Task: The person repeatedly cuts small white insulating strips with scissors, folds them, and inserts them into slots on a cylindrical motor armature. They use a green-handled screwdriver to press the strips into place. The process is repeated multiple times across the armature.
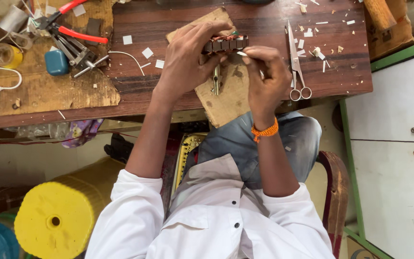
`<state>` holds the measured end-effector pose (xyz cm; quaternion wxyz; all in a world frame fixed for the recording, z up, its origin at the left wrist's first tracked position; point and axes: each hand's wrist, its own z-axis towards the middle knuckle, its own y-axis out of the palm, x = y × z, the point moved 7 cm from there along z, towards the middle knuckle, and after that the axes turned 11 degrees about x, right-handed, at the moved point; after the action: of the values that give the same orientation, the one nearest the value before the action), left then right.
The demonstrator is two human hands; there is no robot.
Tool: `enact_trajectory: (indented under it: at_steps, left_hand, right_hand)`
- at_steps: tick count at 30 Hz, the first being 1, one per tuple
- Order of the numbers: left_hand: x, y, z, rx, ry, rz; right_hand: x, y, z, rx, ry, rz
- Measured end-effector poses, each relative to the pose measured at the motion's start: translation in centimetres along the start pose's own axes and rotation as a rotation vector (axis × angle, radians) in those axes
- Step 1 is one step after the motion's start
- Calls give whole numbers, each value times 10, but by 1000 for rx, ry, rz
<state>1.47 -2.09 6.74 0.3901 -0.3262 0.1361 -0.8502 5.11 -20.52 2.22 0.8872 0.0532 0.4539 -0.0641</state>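
Note:
My left hand (190,55) grips a small slotted metal core with copper-coloured winding (226,43), held over a worn piece of board (226,96) on the brown wooden table (178,91). My right hand (267,76) pinches a small pale strip (242,54) right beside the core's lower right end. An orange thread band (264,130) circles my right wrist. A thin metal shaft (215,79) pokes down from the core between my hands.
Scissors (295,64) lie right of my hands among paper scraps. Red-handled pliers (68,24), a metal puller tool (80,52), a teal box (56,62), tape rolls and a phone sit at left. A yellow spool (56,216) stands below.

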Motion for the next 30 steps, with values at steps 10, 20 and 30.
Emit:
enact_trajectory:
  at_steps: [10,20,30]
  left_hand:
    - [-6,11,8,-87,-50,-3]
    - [-3,14,8,-68,16,141]
    - [-9,11,5,-57,-2,0]
  right_hand:
    - [-18,10,8,-17,-287,-128]
    - [-25,13,12,-133,-458,-75]
    - [-25,20,32,-334,-301,-20]
